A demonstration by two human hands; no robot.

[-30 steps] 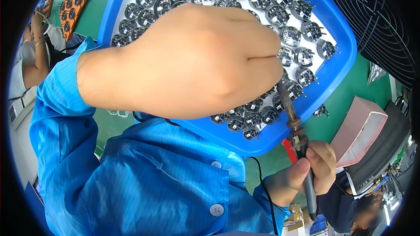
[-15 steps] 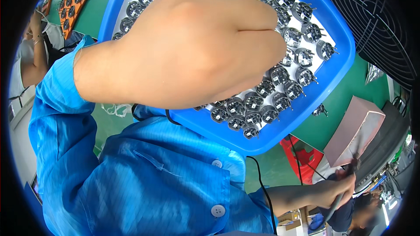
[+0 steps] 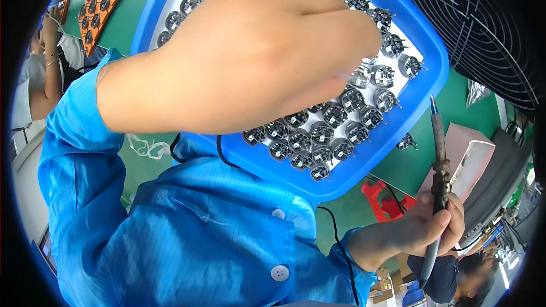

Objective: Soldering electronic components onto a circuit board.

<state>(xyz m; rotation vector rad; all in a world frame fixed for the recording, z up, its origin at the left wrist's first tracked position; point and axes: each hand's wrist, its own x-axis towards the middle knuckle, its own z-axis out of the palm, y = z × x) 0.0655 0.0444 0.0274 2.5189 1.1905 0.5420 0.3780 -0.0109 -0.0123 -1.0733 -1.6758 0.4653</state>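
My left hand (image 3: 250,51) fills the middle of the view, over a blue tray (image 3: 421,99) lined with white and packed with several small round metal parts (image 3: 321,133). Its fingers are bunched, and the tips press down among the parts near the tray's right side. Whether they pinch anything is hidden. My right hand (image 3: 432,230) is at the lower right, gripping a soldering iron (image 3: 439,153) upright. The iron's tip points up just outside the tray's right rim and touches nothing. My blue coat sleeve and chest cover the lower left.
A black wire fan guard (image 3: 483,23) stands at the upper right. A pink box (image 3: 469,156), a red holder (image 3: 392,202) and one loose part (image 3: 406,142) lie on the green table. Orange trays of parts (image 3: 105,0) and another person's arm (image 3: 40,85) are at the far left.
My right hand dropped away to the lower right with the soldering iron, then rose again. The iron's tip has left the parts and now stands beside the tray's rim. My left hand stays on the tray.
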